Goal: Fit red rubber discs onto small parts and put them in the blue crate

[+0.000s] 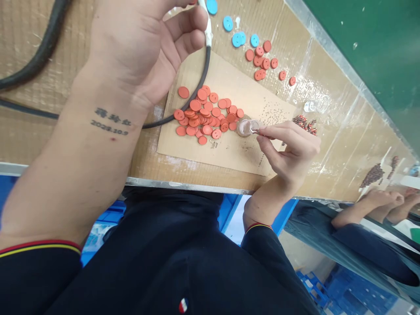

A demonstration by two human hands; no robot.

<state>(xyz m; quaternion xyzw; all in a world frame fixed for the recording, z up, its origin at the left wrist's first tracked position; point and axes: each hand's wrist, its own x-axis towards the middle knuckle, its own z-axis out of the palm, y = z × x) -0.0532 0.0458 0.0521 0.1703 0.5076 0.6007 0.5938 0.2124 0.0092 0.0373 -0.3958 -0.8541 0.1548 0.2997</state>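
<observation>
Right hand (288, 148) nearly closed, thumb and forefinger pinching a small clear cup (245, 127) beside the orange buttons (200, 117) on a cardboard sheet (226, 153); fingertip contact gives steady control. Left hand (141, 52) half open near a black cable (207, 57); any hold cannot be told.

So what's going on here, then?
A person is sitting at a workbench. Their right hand pinches a small clear glass vial beside a heap of orange-red buttons on a cardboard sheet. Their left hand is raised next to the white end of a black cable. Blue buttons lie farther along the bench.
</observation>
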